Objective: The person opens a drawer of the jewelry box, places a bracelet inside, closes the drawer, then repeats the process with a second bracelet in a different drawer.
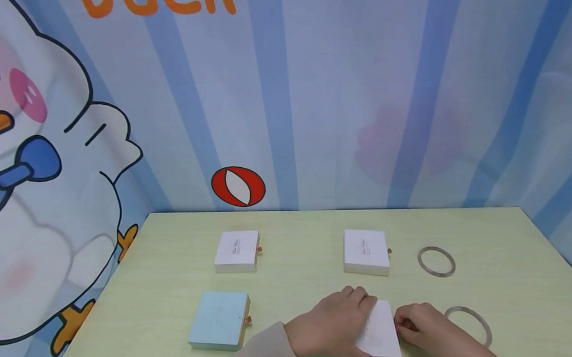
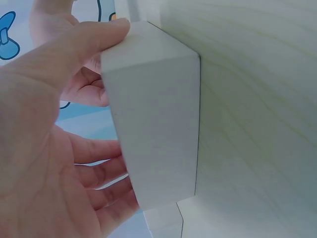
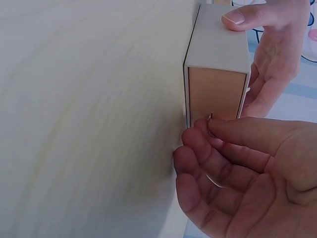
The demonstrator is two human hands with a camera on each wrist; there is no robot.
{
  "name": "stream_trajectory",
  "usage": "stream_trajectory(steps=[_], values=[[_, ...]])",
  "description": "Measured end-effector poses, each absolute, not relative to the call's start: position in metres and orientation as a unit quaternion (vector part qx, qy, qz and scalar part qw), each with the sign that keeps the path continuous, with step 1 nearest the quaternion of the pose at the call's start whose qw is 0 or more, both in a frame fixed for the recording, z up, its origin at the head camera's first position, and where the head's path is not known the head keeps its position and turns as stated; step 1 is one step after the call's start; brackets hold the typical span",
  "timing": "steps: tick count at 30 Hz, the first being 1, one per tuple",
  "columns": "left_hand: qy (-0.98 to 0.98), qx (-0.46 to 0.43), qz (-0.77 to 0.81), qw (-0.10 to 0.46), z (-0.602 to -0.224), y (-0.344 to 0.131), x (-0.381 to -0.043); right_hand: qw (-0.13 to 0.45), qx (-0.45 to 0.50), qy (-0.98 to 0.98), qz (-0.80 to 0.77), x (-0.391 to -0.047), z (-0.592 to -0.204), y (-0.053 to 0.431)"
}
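A white drawer-style box [image 1: 379, 334] lies on the table at the front, right of centre. My left hand [image 1: 333, 323] grips it from the left, thumb on the near side and fingers over the top towards the far side. At the box's right end, my right hand [image 1: 430, 327] pinches a small pull tab [image 3: 210, 117] between thumb and forefinger. The tan drawer front [image 3: 215, 91] sits level with the sleeve's edge in the right wrist view. Fingertips cover most of the tab. The left wrist view shows the box's plain white side [image 2: 153, 129].
Two more white boxes, one at the back left [image 1: 237, 251] and one at the back centre [image 1: 366, 252], and a light blue box [image 1: 219, 320] have tabs facing right. One bangle [image 1: 436, 274] lies at the back right; another ring [image 1: 487, 331] is partly behind the right hand.
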State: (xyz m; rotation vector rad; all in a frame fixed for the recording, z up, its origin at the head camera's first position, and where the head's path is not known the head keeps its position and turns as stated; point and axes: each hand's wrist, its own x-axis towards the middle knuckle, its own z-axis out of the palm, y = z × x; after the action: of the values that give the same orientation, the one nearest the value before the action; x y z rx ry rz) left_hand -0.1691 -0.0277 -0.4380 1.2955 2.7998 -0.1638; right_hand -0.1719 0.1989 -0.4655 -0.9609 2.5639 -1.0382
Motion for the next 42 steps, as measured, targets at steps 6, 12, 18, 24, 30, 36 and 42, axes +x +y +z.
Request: stream_trajectory(steps=[6,12,18,24,30,36,42], values=[[0.908,0.413,-0.052,0.037,-0.4368,-0.0261,-0.1688,0.103,-0.322,0.872,-0.353,-0.1712,-0.4655,0.1999],[0.913,0.404,-0.047,0.047,-0.437,-0.0262,-0.1687,0.096,-0.321,0.875,-0.35,-0.1708,-0.4669,0.2015],[0.914,0.401,-0.043,0.057,-0.4358,-0.0266,-0.1686,0.095,-0.32,0.874,-0.354,-0.1703,-0.4677,0.2029],[0.913,0.403,-0.045,0.05,-0.4362,-0.0265,-0.1684,0.099,-0.314,0.878,-0.348,-0.1689,-0.4659,0.2041],[0.911,0.406,-0.047,0.051,-0.4372,-0.0264,-0.1702,0.104,-0.307,0.882,-0.342,-0.1687,-0.4642,0.2046],[0.911,0.408,-0.04,0.052,-0.4376,-0.0263,-0.1714,0.108,-0.299,0.887,-0.335,-0.1688,-0.4645,0.2062],[0.911,0.407,-0.041,0.051,-0.4374,-0.0261,-0.1713,0.101,-0.297,0.89,-0.331,-0.1684,-0.4652,0.2081]])
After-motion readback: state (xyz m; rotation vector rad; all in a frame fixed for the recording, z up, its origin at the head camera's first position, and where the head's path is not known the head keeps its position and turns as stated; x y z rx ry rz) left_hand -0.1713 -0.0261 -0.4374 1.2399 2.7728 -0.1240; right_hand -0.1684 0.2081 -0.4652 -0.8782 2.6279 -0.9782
